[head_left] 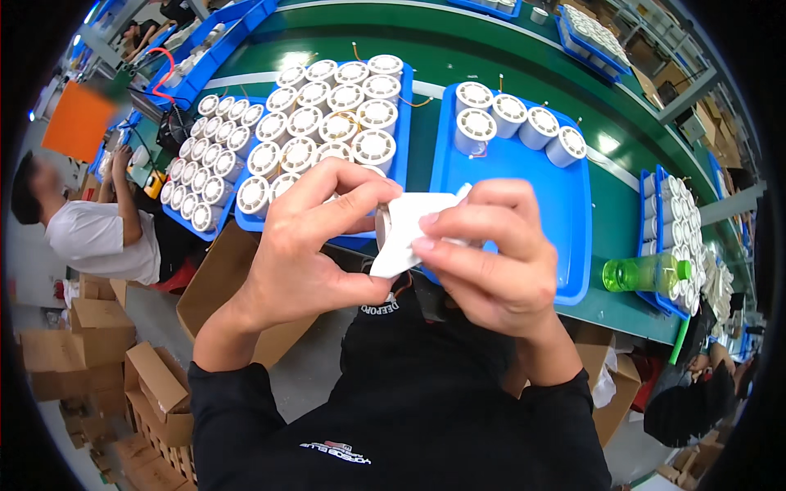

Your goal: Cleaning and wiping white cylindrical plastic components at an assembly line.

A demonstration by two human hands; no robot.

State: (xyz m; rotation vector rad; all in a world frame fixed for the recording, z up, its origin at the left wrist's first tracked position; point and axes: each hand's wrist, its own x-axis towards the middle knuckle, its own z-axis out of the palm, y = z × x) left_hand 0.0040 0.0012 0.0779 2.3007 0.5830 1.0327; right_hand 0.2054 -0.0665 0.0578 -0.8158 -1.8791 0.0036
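Note:
Between my hands, over the table's near edge, is a white cylindrical unit point(381, 227), mostly hidden by fingers and a white cloth or tissue point(403, 237). The fingers and thumb of my left hand point(307, 237) curve round the unit from the left. My right hand point(495, 254) pinches the white cloth against it from the right. A thin wire hangs just below. Beyond my left hand, a blue tray point(401, 176) is packed with white cylinders point(313, 94) with slotted round tops. Beyond my right hand, another blue tray point(524, 176) holds several such cylinders along its far side.
More filled blue trays stand at the left point(192, 219) and right point(647, 245), on a green table point(610, 315). A green bottle point(643, 273) lies beside the right tray. Cardboard boxes point(160, 376) stack at lower left. A co-worker point(106, 229) works at far left.

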